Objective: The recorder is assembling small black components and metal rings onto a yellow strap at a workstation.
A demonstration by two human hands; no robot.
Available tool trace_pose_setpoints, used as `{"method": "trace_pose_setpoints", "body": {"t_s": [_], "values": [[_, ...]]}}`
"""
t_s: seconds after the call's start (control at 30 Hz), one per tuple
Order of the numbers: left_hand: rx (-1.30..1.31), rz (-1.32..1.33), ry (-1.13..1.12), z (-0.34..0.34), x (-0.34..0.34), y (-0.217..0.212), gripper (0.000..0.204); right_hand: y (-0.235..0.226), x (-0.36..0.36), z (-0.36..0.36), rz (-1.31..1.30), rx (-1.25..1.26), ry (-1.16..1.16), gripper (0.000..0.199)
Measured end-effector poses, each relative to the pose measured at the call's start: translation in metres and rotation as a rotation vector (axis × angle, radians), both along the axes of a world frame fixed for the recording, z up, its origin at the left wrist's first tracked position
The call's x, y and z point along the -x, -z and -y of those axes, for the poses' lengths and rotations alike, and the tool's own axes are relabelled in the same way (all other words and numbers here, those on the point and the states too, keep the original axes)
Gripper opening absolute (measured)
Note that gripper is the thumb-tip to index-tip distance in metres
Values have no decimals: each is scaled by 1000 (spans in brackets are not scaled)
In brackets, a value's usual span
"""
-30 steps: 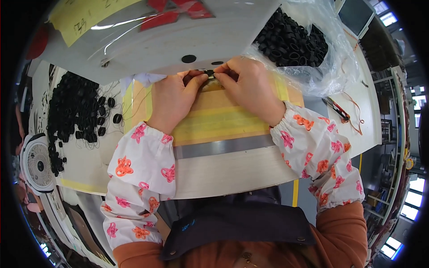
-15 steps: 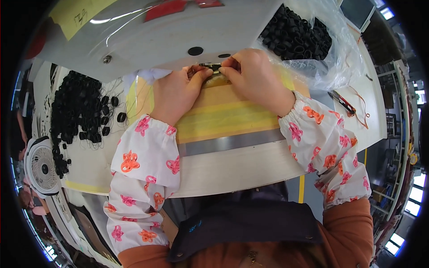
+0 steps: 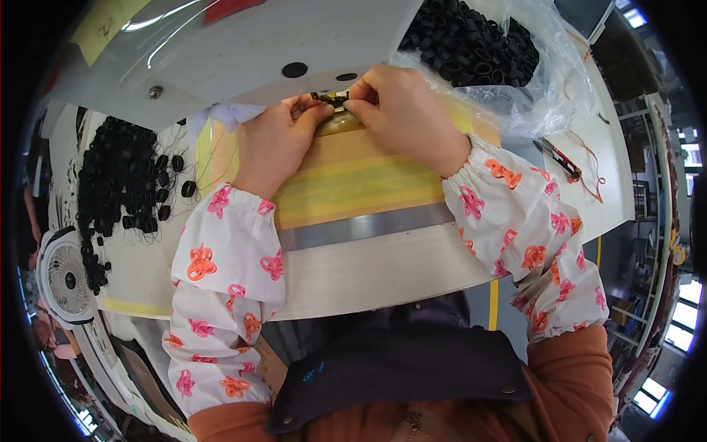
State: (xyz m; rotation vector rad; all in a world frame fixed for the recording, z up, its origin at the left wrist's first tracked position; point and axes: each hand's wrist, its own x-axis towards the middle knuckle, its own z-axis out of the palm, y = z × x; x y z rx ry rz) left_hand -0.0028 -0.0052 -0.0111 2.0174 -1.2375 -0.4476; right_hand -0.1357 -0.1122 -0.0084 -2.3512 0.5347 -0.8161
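Both hands are at the foot of a white sewing machine (image 3: 243, 66), under its head. My left hand (image 3: 274, 144) pinches a small black piece (image 3: 329, 99) between thumb and fingers from the left. From the right, my right hand (image 3: 412, 114) pinches at the same spot, its thumb close to the metal parts by the needle. The piece looks like one of the black loops nearby, but fingers and the machine head hide most of it. Below the hands lies the machine bed (image 3: 353, 180), covered with yellow tape.
A clear plastic bag (image 3: 563, 96) of black loops (image 3: 479, 48) stands at the back right. Snips (image 3: 560, 158) and an orange cord (image 3: 595, 177) lie right. Many black loops (image 3: 121, 169) joined by threads are heaped left. A white fan (image 3: 66, 276) is beyond the table's left edge.
The machine, table and hands all appear slightly further left and higher, as the view has shifted. Both hands keep their pinch at the needle area.
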Motion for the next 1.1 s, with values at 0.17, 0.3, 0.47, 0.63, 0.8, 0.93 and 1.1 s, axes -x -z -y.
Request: {"method": "trace_pose_setpoints", "body": {"t_s": [0.17,0.3,0.47,0.63,0.8,0.93,1.1], "values": [[-100,11,-51,-1,-10,-16,33,-7,-13,0,94,42,-34,11],[58,193,-46,-11,-9,13,27,-8,-8,-8,40,-24,-55,6],[79,220,3,-12,2,9,29,-7,7,-15,-13,-2,-24,8],[121,175,-83,-23,1,4,25,-5,5,-15,-3,-16,-15,13],[223,277,119,-36,20,1,20,-2,4,-14,111,-162,3,17],[288,227,313,-43,27,-7,19,-17,11,-15,-120,-400,-39,21],[232,156,285,-44,20,-13,19,-21,13,-17,-164,-762,-103,18]]}}
